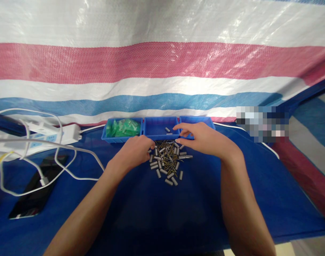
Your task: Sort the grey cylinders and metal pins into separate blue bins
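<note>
Silvery cylinders (168, 182) and brass-coloured pins (169, 161) lie mid-frame; the left hand (137, 151) curls at their left edge, hold unclear; the right hand (202, 137), right of centre, has thumb and forefinger apart

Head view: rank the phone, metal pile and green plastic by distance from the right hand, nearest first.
From the right hand:
1. Metal pile, right by the thumb.
2. Green plastic, left of the hand, in the left bin.
3. Phone, far left.
</note>
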{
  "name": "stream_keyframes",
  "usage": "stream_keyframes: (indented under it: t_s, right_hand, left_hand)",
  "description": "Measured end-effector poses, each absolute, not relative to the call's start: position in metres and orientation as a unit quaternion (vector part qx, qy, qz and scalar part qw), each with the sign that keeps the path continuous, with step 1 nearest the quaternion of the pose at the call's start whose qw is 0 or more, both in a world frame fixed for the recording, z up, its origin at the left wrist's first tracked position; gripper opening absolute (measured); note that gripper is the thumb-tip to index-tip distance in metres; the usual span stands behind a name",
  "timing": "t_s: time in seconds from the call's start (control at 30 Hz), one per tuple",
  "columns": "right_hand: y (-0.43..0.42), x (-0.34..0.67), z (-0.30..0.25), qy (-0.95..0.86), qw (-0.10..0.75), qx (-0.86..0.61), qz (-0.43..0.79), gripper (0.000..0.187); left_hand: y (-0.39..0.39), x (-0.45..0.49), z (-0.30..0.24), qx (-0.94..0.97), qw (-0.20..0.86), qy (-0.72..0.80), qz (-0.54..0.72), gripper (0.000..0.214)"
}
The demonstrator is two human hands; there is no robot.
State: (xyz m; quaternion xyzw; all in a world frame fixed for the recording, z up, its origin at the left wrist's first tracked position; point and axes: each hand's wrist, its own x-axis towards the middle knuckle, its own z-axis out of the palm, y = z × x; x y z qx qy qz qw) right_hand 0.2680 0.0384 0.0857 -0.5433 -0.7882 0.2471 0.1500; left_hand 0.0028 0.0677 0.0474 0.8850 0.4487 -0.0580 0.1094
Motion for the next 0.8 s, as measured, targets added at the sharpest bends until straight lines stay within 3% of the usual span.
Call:
stream_keyframes:
  t_s: [0.07,0.23,0.37,0.53,0.8]
  right_hand:
    - [0.04,0.268,0.085,-0.789,0.145,-0.543,0.248,0.042]
    - [0.042,0.271,0.084,-0.784,0.159,-0.535,0.272,0.042]
    - [0.042,0.269,0.086,-0.763,0.176,-0.496,0.375,0.045]
    - [0.043,0.265,0.086,-0.729,0.204,-0.432,0.49,0.046]
    - [0.041,0.258,0.09,-0.714,0.23,-0.435,0.498,0.045]
  left_hand:
    - [0.07,0.001,0.055,0.893,0.123,0.433,-0.026,0.03]
    - [0.073,-0.003,0.069,0.871,0.279,0.379,0.14,0.019]
    - [0.072,-0.001,0.07,0.787,0.399,0.392,0.26,0.011]
    - [0.068,0.004,0.069,0.699,0.488,0.369,0.371,0.019]
    - [0.067,0.006,0.073,0.65,0.555,0.37,0.365,0.03]
